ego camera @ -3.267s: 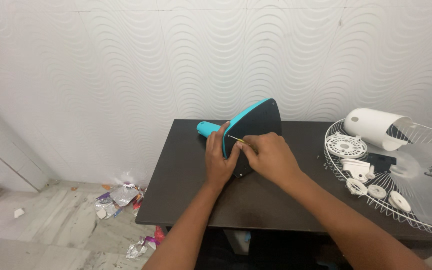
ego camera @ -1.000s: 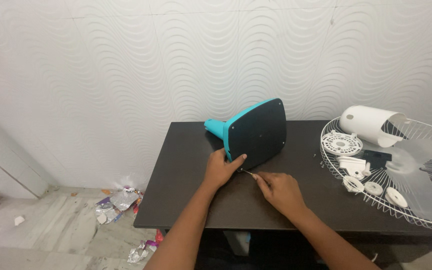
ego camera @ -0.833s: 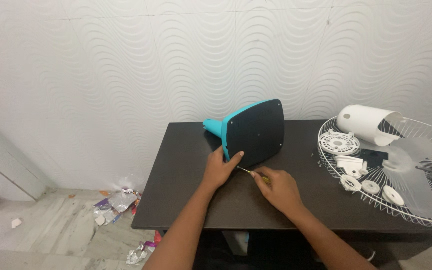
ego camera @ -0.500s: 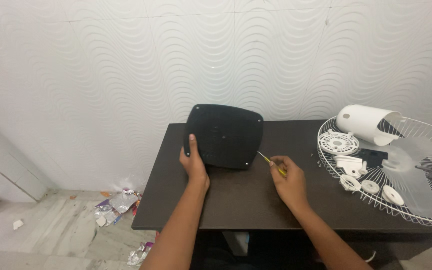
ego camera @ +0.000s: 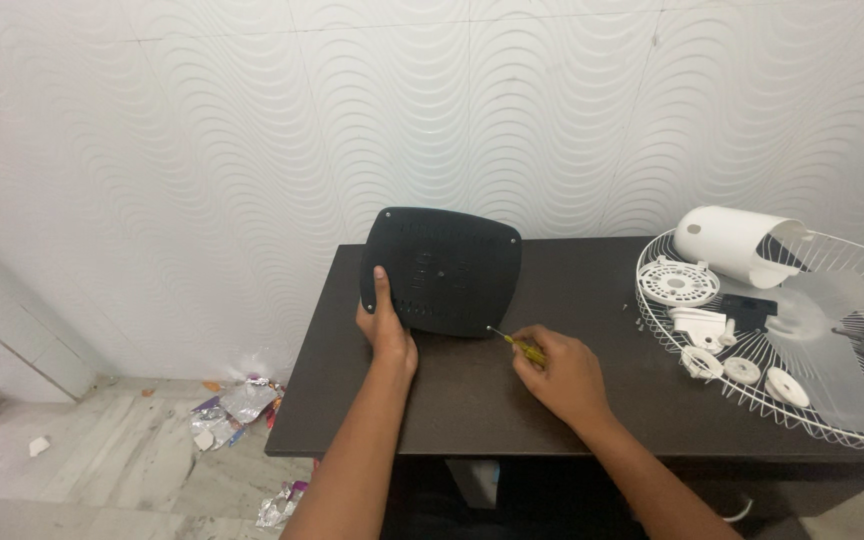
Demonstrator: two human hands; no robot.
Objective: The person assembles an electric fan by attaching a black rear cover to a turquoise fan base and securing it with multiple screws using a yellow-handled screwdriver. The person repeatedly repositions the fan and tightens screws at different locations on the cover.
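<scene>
Holding: your left hand [ego camera: 384,325] grips the lower left edge of the black base plate [ego camera: 442,270], thumb pressed flat up its face, the other fingers out of sight behind it.
Base plate: it stands on edge near the back left part of the dark table [ego camera: 472,400], its flat black underside turned toward you, rounded corners, small screw holes at the corners and rows of slots across the middle.
Right hand: your right hand [ego camera: 559,374] is curled shut around a small screwdriver with a yellow handle [ego camera: 520,346], knuckles resting low over the tabletop.
Screwdriver tip: the thin metal shaft points up and left, and its end sits at the plate's lower right corner, right by the screw hole there; you cannot tell from this view whether it is seated in the screw.
Hands apart: your two hands are at opposite lower corners of the plate, not touching each other.
Right of you: a white wire fan guard [ego camera: 852,400] lies flat on the table, overhanging its right end.
On the guard: a white cylindrical motor cover [ego camera: 737,243] lies on its side at the back, with a round white vented disc [ego camera: 678,282] in front of it, several small white plastic pieces [ego camera: 712,340], and a translucent fan blade [ego camera: 837,350].
Floor: crumpled foil and wrappers [ego camera: 232,405] lie on the marble floor to the left of the table.
Wall: white tiles with a wavy relief [ego camera: 252,120] run behind the table.
</scene>
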